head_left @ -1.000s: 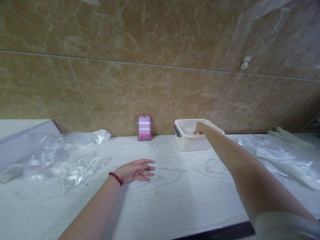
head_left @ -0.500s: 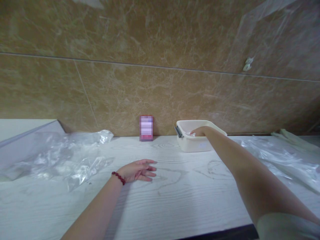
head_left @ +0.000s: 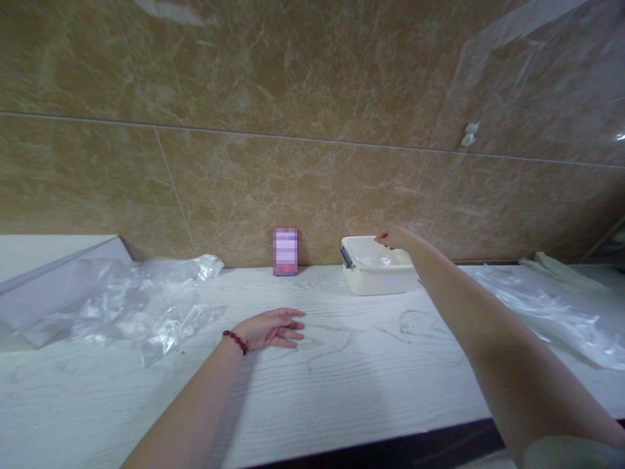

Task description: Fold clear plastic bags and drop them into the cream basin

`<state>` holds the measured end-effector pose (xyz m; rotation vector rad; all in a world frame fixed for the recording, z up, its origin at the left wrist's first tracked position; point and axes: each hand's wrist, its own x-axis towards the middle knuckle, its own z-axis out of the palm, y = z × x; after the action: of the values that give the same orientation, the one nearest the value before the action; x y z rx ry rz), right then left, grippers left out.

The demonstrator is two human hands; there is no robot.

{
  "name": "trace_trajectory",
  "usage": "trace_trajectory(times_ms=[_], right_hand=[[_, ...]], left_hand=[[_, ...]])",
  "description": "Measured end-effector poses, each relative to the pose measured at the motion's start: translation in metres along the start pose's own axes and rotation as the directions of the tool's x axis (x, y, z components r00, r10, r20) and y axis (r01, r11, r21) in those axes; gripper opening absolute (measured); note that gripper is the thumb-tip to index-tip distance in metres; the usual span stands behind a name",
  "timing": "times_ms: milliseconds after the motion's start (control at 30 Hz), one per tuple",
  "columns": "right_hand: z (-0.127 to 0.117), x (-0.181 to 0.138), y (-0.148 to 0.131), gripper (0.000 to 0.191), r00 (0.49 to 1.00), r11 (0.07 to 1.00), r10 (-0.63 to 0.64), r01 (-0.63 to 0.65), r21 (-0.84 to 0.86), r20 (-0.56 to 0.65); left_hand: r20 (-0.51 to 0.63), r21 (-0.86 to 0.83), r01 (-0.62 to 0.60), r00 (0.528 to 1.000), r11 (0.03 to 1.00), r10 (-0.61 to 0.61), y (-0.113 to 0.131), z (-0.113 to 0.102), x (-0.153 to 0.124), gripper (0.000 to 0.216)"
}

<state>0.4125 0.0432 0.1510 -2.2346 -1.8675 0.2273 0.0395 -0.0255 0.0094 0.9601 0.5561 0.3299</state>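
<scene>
My left hand point(head_left: 271, 327) lies flat on the white wood-grain table point(head_left: 342, 384), fingers stretched out and pointing right, with a red bead bracelet at the wrist. It holds nothing. My right arm reaches far forward, and my right hand point(head_left: 393, 237) hovers just above the rim of a white plastic tub point(head_left: 378, 281) that stands against the wall. Its fingers are drawn together and point left; whether anything is in them is too small to see. Some crumpled clear plastic point(head_left: 377, 261) lies inside the tub.
A crumpled clear plastic sheet point(head_left: 141, 306) lies at the left. More clear plastic point(head_left: 541, 306) covers the table's right side. A small pink-purple box point(head_left: 285, 251) stands against the brown marble wall. A pale raised surface point(head_left: 43, 257) sits at far left. The table's front edge runs along the bottom.
My right hand has lifted out of the tub to just above its rim. My left hand stays flat on the table. The view has shifted slightly.
</scene>
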Motion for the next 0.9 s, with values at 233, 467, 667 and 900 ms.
trace_trajectory(times_ms=[233,467,667,900], right_hand=[[0.038,-0.071,-0.068,0.019,0.915,0.937,-0.137,0.244,0.251,-0.379],[0.166,-0.117,-0.134,0.025,0.941,0.762,-0.162,0.31,0.568,-0.297],[0.203,-0.121,-0.145,0.02,0.895,0.666,-0.295,0.443,0.6,-0.333],[0.199,-0.114,-0.138,0.02,0.921,0.686,-0.263,0.389,0.615,-0.288]], left_hand=[[-0.027,0.046,-0.044,0.999,0.998,0.045,-0.004,0.001,-0.001,0.04],[-0.132,0.373,-0.101,0.978,0.922,0.16,0.002,0.017,-0.008,0.024],[-0.378,0.791,-0.047,0.747,0.61,0.547,0.026,-0.005,-0.031,0.026],[-0.561,0.784,0.484,0.285,0.388,0.777,0.048,-0.047,-0.074,0.033]])
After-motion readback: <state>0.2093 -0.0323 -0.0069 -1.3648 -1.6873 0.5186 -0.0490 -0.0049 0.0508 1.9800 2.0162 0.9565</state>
